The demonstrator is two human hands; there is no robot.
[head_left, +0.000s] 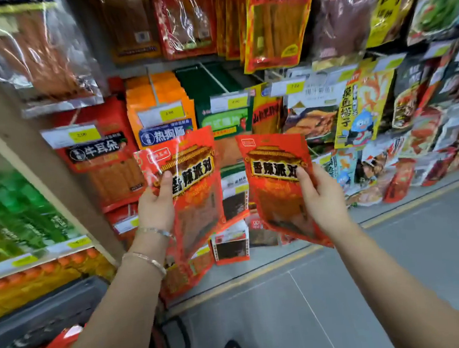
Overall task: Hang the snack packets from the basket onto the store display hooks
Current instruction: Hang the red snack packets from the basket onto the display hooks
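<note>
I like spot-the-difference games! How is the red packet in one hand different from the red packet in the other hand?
The left packet, held by the left hand, tips its top rightward; the right packet, in the right hand, tips leftward. The left packet has more red packets behind it; the right packet looks single. Both are red with the same gold roof and lettering.

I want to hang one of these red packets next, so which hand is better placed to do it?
Probably the right hand: it pinches a single red packet with the top edge free. The left hand grips a stack of packets, harder to thread singly.
</note>
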